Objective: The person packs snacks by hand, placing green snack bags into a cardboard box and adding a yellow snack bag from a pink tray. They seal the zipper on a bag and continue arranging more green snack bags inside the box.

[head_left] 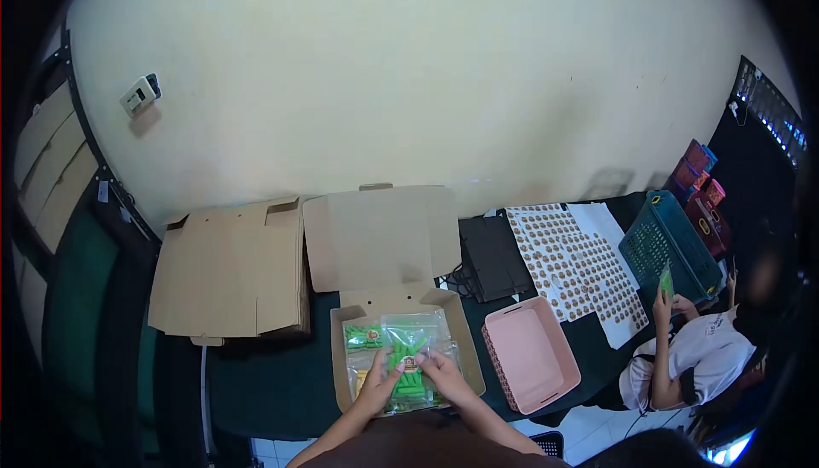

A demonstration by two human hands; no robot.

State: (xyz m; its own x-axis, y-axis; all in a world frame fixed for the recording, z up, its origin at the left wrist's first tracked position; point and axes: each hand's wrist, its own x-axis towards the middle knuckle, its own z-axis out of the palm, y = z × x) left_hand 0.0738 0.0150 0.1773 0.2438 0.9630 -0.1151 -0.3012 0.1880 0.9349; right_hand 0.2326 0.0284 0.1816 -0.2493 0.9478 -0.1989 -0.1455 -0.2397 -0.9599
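Between both hands is a clear plastic pouch [408, 340] with green stick-shaped pieces inside and a small round sticker on its front. My left hand [381, 383] grips its left side, and my right hand [441, 374] has its fingers on the right side, near the sticker. The pouch is above an open cardboard box [341, 383] whose lid [380, 238] stands up behind it. More pouches [363, 337] lie in the box, some with green contents and one yellowish. The held pouch and my hands hide part of them.
To the right stands a pink plastic basket [533, 357]. Flattened cardboard boxes [226, 272] are stacked on the left. Sheets of round stickers [572, 259], a black device [495, 259] and a green crate [670, 246] lie farther right. A co-worker [704, 353] there holds a green pouch.
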